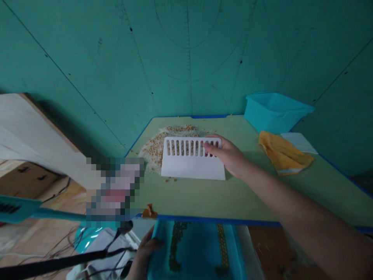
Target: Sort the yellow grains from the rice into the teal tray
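My right hand (230,154) grips the right end of a white slotted plastic scraper (192,167), with fingers behind its slots and the thumb in front. The scraper stands tilted on the pale green table (204,198). Behind and left of it spreads a pile of white grains mixed with yellow-brown kernels (153,149), partly visible through the slots. A few loose kernels (170,179) lie in front of its lower left corner. Below the front table edge, my left hand (147,247) holds the left rim of a blue plastic bin (198,252). Dark, bumpy bands show inside the bin.
A second blue bin (269,116) stands at the back right, with an orange cloth (279,153) and a white sheet (300,142) before it. A blurred-out object (116,190) is at the left edge. Orange scrap (149,211) lies at the front edge. A green wall (189,58) rises behind.
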Tool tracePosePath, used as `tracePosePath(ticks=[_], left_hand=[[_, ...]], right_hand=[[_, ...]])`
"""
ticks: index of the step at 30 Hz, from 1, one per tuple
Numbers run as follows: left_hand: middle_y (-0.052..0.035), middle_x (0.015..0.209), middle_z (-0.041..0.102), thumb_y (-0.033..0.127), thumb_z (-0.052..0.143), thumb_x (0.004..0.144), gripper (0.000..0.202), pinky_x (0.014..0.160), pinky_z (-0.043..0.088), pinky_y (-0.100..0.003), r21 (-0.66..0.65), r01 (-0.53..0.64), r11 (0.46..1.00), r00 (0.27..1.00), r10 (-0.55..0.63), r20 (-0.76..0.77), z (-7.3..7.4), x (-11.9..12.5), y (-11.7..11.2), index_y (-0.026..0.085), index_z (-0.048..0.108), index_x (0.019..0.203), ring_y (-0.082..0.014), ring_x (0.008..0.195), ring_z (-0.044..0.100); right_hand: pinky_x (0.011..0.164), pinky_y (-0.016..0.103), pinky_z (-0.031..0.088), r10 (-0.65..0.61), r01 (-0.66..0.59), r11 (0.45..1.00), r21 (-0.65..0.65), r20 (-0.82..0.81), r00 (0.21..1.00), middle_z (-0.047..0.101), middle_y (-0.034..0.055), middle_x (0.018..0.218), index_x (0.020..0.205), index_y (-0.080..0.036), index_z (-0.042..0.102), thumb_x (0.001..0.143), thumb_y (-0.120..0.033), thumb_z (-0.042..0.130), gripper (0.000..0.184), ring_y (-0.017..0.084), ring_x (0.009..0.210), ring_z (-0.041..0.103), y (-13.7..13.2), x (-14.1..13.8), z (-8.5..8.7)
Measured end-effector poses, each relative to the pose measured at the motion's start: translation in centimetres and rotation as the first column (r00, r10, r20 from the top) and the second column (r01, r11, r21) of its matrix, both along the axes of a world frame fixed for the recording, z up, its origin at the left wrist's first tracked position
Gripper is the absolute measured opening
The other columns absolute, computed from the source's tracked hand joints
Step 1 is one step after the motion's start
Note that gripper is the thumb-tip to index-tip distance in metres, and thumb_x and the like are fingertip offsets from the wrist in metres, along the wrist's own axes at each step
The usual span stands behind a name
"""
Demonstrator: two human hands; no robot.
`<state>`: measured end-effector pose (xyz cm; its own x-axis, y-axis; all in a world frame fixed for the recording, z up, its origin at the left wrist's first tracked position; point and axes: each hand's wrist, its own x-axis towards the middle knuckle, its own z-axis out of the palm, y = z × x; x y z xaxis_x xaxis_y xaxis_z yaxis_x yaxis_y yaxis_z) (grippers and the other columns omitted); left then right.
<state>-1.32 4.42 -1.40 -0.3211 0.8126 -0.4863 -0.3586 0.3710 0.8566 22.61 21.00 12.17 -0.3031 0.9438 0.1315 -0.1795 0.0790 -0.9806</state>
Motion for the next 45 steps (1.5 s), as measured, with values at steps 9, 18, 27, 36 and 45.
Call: tracePosePath(ticks=[9, 18, 27, 36, 45], left_hand=[[0.0073, 0.030, 0.052, 0.001, 0.061, 0.037, 0.029, 0.036, 0.029, -0.023, 0.017, -0.003, 1.000, 1.000, 0.003, 0.004, 0.0, 0.1, 0.0, 0.020, 0.071, 0.056, -0.0106, 0.032, 0.039], [0.0068, 0.033, 0.054, -0.001, 0.056, 0.039, 0.029, 0.037, 0.030, -0.022, 0.004, 0.024, 1.000, 1.000, -0.024, 0.012, -0.3, 0.0, -0.2, 0.018, 0.070, 0.056, -0.0089, 0.033, 0.039], [0.0085, 0.028, 0.046, -0.005, 0.056, 0.039, 0.028, 0.035, 0.026, -0.020, 0.015, 0.007, 1.000, 1.000, -0.008, 0.025, -0.2, -0.5, 0.0, 0.016, 0.067, 0.054, -0.0069, 0.030, 0.037], [0.0068, 0.032, 0.048, -0.003, 0.059, 0.040, 0.026, 0.037, 0.031, -0.024, 0.032, -0.002, 0.999, 1.000, 0.002, 0.001, -0.1, -1.4, -0.4, 0.015, 0.066, 0.058, -0.0098, 0.032, 0.040], [0.0075, 0.031, 0.049, 0.000, 0.057, 0.039, 0.027, 0.037, 0.029, -0.023, -0.033, 0.087, 0.996, 0.996, -0.087, 0.002, -0.3, -0.9, 0.3, 0.017, 0.068, 0.057, -0.0089, 0.032, 0.038]], right_hand=[[0.061, 0.027, 0.037, -0.023, 0.022, 0.999, -0.026, -0.024, 0.999, 0.054, -0.0021, 0.068, 0.086, -0.021, 0.054, 0.064, -0.037, 0.063, 0.029, 0.012, 0.062, 0.049, -0.1, -0.2, 0.2], [0.061, 0.026, 0.036, 0.074, -0.073, 0.996, -0.042, 0.011, 0.997, 0.055, -0.0018, 0.070, 0.085, -0.021, 0.055, 0.066, -0.037, 0.063, 0.026, 0.011, 0.063, 0.049, -0.3, -0.3, -0.1], [0.059, 0.026, 0.037, 0.105, -0.104, 0.992, -0.075, 0.009, 0.994, 0.052, -0.0032, 0.065, 0.086, -0.021, 0.053, 0.066, -0.038, 0.063, 0.028, 0.011, 0.059, 0.048, -0.2, -0.6, -0.8], [0.048, 0.022, 0.035, 0.284, -0.261, 0.943, -0.208, 0.086, 0.955, 0.052, -0.0043, 0.058, 0.079, -0.019, 0.050, 0.066, -0.032, 0.063, 0.023, 0.008, 0.049, 0.046, -0.7, -0.1, -0.1], [0.056, 0.022, 0.040, 0.611, -0.545, 0.789, -0.283, 0.268, 0.745, 0.057, -0.0029, 0.067, 0.078, -0.017, 0.049, 0.073, -0.027, 0.056, 0.013, 0.008, 0.056, 0.052, -1.3, 1.6, 0.8]])
